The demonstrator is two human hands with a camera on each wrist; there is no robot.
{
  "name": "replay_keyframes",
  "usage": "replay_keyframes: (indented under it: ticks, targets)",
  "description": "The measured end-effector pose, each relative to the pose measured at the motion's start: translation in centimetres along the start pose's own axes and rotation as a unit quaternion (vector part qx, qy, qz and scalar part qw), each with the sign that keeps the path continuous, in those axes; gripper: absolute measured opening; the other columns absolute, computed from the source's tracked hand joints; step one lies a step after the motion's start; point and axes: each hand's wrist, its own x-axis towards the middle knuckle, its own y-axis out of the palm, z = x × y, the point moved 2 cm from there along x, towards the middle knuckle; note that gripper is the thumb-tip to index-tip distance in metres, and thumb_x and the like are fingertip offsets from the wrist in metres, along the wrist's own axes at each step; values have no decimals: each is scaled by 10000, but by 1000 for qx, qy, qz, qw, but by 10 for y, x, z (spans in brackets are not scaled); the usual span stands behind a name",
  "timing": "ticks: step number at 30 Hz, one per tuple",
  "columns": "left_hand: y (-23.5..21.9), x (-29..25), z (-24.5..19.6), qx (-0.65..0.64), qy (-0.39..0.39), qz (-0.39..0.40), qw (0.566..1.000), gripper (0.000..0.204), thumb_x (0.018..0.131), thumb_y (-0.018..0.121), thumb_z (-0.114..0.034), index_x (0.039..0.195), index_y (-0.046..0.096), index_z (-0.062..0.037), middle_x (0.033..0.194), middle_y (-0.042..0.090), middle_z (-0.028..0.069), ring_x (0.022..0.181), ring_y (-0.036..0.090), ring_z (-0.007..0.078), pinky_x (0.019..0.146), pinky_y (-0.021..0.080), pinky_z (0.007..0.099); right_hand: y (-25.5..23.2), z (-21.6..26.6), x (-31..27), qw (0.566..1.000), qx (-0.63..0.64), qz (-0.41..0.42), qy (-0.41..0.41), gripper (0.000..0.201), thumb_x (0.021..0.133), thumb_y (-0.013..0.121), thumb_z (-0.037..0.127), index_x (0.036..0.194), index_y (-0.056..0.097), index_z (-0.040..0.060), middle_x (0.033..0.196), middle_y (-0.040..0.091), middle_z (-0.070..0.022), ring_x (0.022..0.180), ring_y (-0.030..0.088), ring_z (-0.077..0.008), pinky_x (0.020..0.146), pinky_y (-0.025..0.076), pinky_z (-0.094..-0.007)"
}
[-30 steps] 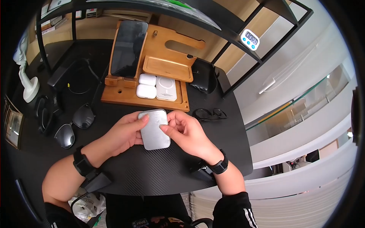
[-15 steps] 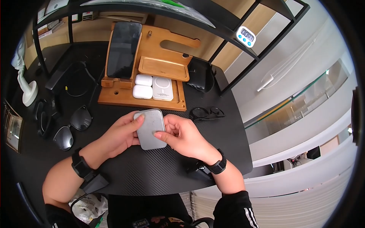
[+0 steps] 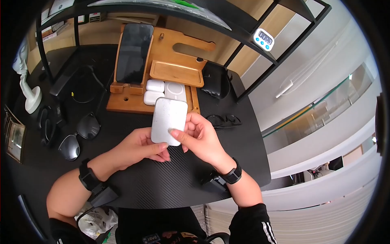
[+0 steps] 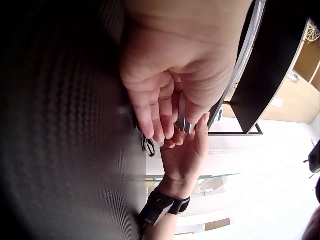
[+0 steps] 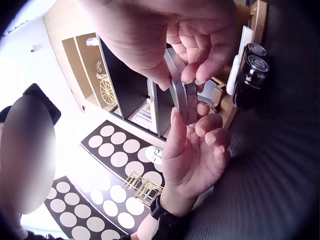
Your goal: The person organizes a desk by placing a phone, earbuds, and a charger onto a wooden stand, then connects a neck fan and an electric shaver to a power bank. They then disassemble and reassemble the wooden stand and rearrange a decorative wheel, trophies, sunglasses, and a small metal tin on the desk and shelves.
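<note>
A flat silver tin (image 3: 168,118) with rounded corners is held up over the black desk, its plain face towards the head camera. My right hand (image 3: 201,140) grips its right side, thumb on the face and fingers behind. At the lower left corner, my left hand (image 3: 136,148) pinches the tin between thumb and fingers. Seen edge-on in the right wrist view, the tin (image 5: 182,87) runs between both hands and shows a seam along its side. In the left wrist view, only a small part of its edge appears past the left thumb.
Behind the tin stands a wooden organizer (image 3: 154,107) with a phone (image 3: 134,53), two white earbud cases (image 3: 154,97) and a white magnetic charger (image 3: 176,90). Sunglasses (image 3: 88,126) lie left, black-framed glasses (image 3: 223,121) right. A black pouch (image 3: 215,79) and a shelf timer (image 3: 263,40) are further back.
The tin has moved up and away from the body, now overlapping the organizer's front edge. My left hand has slid from its left side down to the lower corner.
</note>
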Motion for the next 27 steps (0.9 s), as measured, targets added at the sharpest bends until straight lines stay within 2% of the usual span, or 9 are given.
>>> replay_keyframes:
  ticks: [3,6,10,13,16,21,25,27]
  targets:
    - [1,0,-2,-30,9,-3,999,281,919,573,-226,1074,537,5,877,639,109,835,659,185,758,552,289,6,7,-2,1000,2,-11,-8,176,861,629,32,970,491,19,692,585,13,540,513,-11,468,402,-162]
    - [0,0,-1,-70,-1,-8,998,306,926,562,-264,1060,542,11,835,632,99,806,661,190,760,551,291,7,8,-4,1000,15,5,-17,189,860,619,8,988,480,22,698,583,16,563,522,-13,496,407,-159]
    - [-4,0,2,-38,0,8,999,336,927,558,-296,1046,541,17,774,617,78,781,661,195,759,550,295,9,14,-6,999,2,3,-41,184,856,611,-15,978,479,22,711,580,17,591,522,-8,497,397,-153]
    - [-2,0,2,-28,-5,4,1000,337,929,553,-305,1036,540,15,752,610,70,770,661,192,755,551,293,7,12,-6,999,4,5,-51,175,862,608,-1,983,483,20,740,581,17,621,518,-7,506,404,-160]
    - [0,0,1,-41,-3,-5,999,324,936,540,-304,1031,542,6,748,605,67,764,658,186,752,553,286,3,4,-3,1000,19,-5,-10,161,877,599,33,992,488,19,781,588,11,648,517,-8,526,410,-162]
    - [-5,3,2,-95,14,-16,995,309,954,504,-298,1037,543,-3,754,594,63,773,655,179,753,557,285,-3,4,-1,996,14,-71,-52,165,893,589,79,1015,495,20,826,602,-1,712,532,-22,550,415,-166]
    - [-5,4,1,-88,-7,-11,996,323,962,484,-304,1038,538,5,765,589,63,791,652,175,752,558,291,-8,-4,4,987,87,-101,-91,153,907,580,109,1011,504,28,833,606,-3,721,538,-32,600,429,-182]
    - [-5,3,0,-83,-7,-14,996,331,963,480,-307,1036,536,10,771,590,65,794,651,174,751,558,290,-8,-1,1,990,70,-100,-68,150,920,566,136,1013,508,33,830,605,-3,714,538,-33,597,428,-180]
